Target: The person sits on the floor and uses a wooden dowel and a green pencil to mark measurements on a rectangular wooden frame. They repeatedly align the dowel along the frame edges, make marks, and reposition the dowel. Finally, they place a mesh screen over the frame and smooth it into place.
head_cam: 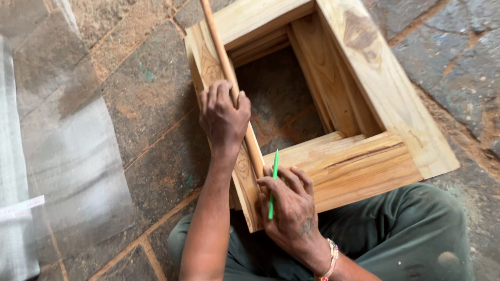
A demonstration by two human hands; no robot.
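Right hand (291, 205) sits closest to us, pinching a green pencil (273, 183) with its tip at the near corner of the wooden frame (364, 161); left hand (224, 114) is clamped down on a thin wooden strip (229, 73) along the frame's left rail; we'd guess we're early on, since no pencil line shows; frame's opening holds nothing, just stone floor (130, 119) showing through; 1 folded mesh sheet (15, 156) lies off left.

The light is soft daylight, bright enough and even. No strong glare shows. A dark shadow sits inside the wooden frame (364, 67). The middle looks sharp. The mesh sheet (21, 156) at the left edge looks pale and a bit blurry.
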